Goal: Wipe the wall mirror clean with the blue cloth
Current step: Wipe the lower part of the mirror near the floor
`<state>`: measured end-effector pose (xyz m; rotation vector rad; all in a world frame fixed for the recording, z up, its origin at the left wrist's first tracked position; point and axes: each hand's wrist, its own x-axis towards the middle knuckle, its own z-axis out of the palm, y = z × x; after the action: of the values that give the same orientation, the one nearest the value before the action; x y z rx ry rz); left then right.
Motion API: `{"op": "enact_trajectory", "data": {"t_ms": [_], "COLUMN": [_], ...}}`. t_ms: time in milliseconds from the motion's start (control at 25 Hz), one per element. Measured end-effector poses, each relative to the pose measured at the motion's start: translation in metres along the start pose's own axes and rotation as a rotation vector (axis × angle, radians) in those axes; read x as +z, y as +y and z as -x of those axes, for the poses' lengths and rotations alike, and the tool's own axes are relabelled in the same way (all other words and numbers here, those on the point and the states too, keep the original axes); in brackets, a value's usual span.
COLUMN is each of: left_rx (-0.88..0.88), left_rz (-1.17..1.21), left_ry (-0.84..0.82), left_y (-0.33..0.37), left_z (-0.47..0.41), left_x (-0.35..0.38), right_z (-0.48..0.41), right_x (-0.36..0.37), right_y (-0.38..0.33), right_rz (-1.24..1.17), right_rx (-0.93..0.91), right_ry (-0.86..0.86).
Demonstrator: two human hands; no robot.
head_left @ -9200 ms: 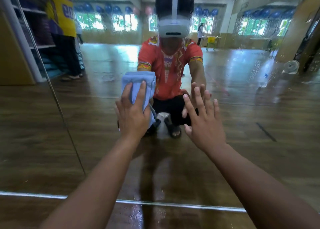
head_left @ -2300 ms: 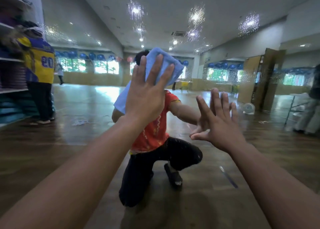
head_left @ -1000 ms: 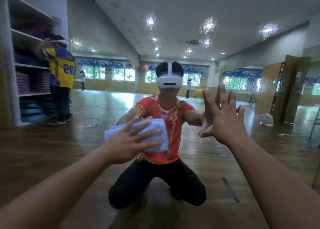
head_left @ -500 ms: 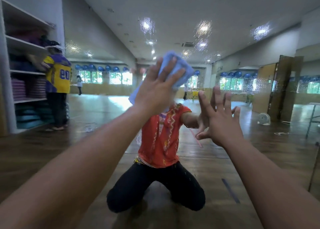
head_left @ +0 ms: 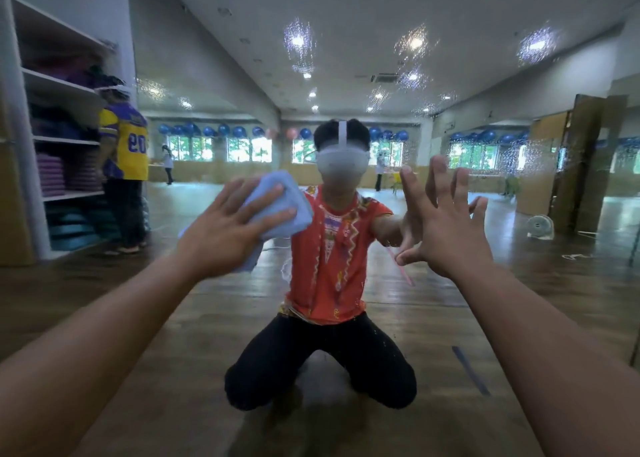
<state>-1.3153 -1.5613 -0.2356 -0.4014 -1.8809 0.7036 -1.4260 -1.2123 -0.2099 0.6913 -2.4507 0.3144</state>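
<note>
The wall mirror (head_left: 346, 58) fills the whole view, and water droplets speckle its upper part and centre. My left hand (head_left: 225, 228) lies flat with spread fingers on the folded blue cloth (head_left: 291, 210), pressing it against the glass at chest height. My right hand (head_left: 446, 221) is flat on the mirror to the right, fingers spread, meeting its own reflection. The glass reflects a kneeling person in a red shirt and a headset.
A white shelf unit (head_left: 52, 138) with stacked purple and teal mats stands at the left. Beside it a person in a yellow and purple jersey (head_left: 124, 165) appears. Reflected are a wooden hall floor, a white fan (head_left: 540, 226) and brown door panels at right.
My left hand has brought the cloth down from head height to chest height and slightly left across the glass. My right hand has stayed pressed in the same spot.
</note>
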Motion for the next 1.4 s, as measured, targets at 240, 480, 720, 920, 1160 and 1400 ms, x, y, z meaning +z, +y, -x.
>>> {"op": "enact_trajectory", "data": {"t_ms": [240,480,720,920,1160,1400], "left_rx": [-0.217,-0.269,-0.287,-0.313,-0.232,0.082], "left_rz": [-0.011,-0.014,-0.015,0.01,0.005,0.128], "left_ry": [0.175,0.221,0.239,0.254,0.225,0.084], "left_y": [-0.007,0.002,0.005,0.012,0.033,0.113], "left_z": [-0.102,-0.099,-0.097,-0.094,-0.074,0.01], "left_x": [0.003,0.006,0.008,0.007,0.017,0.048], "right_z": [-0.002,0.021,0.073,0.081,0.074,0.074], "right_x": [0.003,0.033,0.114,0.142,0.149,0.148], "right_y": [-0.001,0.019,0.002,0.001,0.0,-0.001], "right_rz": [0.016,0.126,0.193,0.25,0.237,0.208], "right_rx": [-0.008,-0.144,-0.339,-0.296,-0.26,-0.241], "right_ry": [0.011,0.296,0.294,0.158,0.125,0.089]}}
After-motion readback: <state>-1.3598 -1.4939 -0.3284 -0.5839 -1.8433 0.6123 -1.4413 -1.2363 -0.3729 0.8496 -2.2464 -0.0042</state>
